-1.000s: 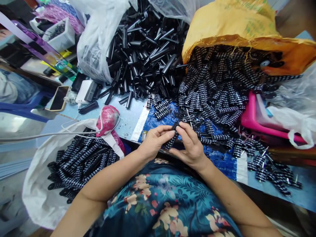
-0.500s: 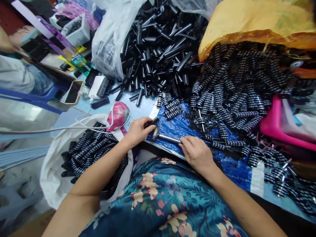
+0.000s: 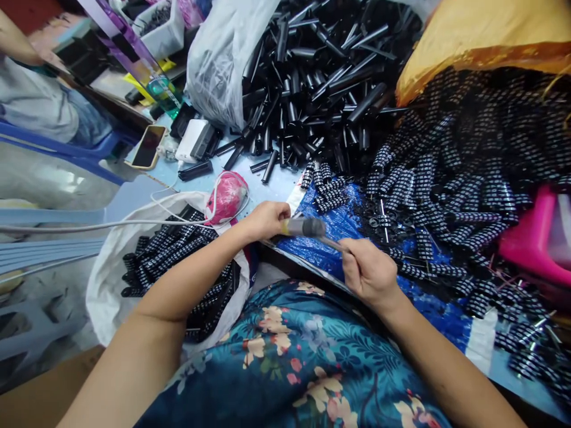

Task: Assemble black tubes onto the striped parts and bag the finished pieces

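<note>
My right hand (image 3: 370, 270) is closed around the thin metal handle of a small mallet (image 3: 307, 227). Blurred by motion, the mallet's head, yellowish at one end and dark at the other, is raised right beside my left hand (image 3: 267, 220). The left fingers are pinched together over the table edge, on a black tube mostly hidden behind the mallet head. Under both hands lies a blue plastic sheet (image 3: 345, 223). Just beyond it are a few black rollers with rows of pale dots (image 3: 330, 193).
A heap of plain black tubes (image 3: 307, 89) spills from a clear bag (image 3: 218, 65). Dotted rollers (image 3: 446, 166) pile up before a yellow sack (image 3: 486, 35). A white sack (image 3: 96, 297) of rollers, a pink bundle (image 3: 227, 199), a phone (image 3: 149, 145) and a pink bin (image 3: 526, 232) stand around. Someone sits at left.
The mallet has swung up from low over the blue sheet, and its head now covers what my left fingers hold. My right hand has turned into a tighter fist. The view has shifted left.
</note>
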`<state>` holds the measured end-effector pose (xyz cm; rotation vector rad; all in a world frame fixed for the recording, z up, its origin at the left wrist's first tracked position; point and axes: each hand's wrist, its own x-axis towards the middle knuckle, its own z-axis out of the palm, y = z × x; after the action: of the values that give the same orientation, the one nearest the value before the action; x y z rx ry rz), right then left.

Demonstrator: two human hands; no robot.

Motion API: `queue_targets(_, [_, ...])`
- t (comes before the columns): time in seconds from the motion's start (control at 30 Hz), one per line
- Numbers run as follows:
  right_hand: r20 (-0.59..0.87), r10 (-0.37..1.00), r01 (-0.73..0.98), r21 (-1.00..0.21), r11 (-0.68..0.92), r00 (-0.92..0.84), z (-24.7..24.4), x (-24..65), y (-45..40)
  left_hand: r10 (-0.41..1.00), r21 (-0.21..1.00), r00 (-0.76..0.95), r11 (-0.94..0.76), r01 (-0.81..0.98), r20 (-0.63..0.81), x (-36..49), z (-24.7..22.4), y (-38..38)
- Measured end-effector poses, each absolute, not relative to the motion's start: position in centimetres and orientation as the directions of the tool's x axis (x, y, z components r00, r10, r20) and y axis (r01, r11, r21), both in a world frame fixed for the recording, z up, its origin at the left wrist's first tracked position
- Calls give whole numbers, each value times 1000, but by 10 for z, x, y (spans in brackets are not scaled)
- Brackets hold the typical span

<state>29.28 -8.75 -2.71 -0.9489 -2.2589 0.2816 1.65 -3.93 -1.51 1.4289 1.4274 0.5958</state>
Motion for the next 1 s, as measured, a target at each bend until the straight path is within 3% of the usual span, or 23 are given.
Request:
queue_targets(0.07, [494, 641, 512, -386, 767, -588, -28, 289, -93, 920, 848, 240, 152, 508, -309, 17, -18, -33])
queue_targets(0.2, [352, 639, 582, -264, 769, -684, -32, 285, -99, 923, 809, 241, 112, 577, -300, 24, -17, -29])
queue_targets(0.3, [413, 644, 553, -329, 765, -644, -33, 299, -99, 932, 793, 234, 84, 603, -276, 12, 4, -40])
queue_targets(0.37, [441, 658, 558, -350, 753, -611, -35, 314, -99, 866, 807, 350, 98, 583, -358, -7, 27, -54])
queue_targets(0.47, [433, 699, 649, -286, 705, -569, -42, 329, -100, 647, 800, 536, 203, 564, -542, -36, 55, -68])
queue_targets(0.53, [406, 729, 695, -260, 671, -552, -44, 328, -101, 745, 808, 447, 205, 553, -495, -41, 57, -62])
queue_targets(0.6, [374, 751, 704, -282, 652, -545, -42, 322, -99, 952, 813, 158, 130, 568, -262, -36, 45, -41])
queue_targets(0.7, [364, 799, 726, -347, 594, -479, -33, 324, -83, 969, 708, -236, 118, 696, 71, -20, 19, 6])
queue_targets(0.87, [359, 931, 890, -400, 220, -69, -12, 354, -32, 963, 608, -259, 160, 778, 77, -13, -3, 56])
queue_targets(1.0, [120, 992, 975, -220, 4, 23, -6, 351, 4, 943, 681, -324, 186, 708, 79, -12, 1, 50])
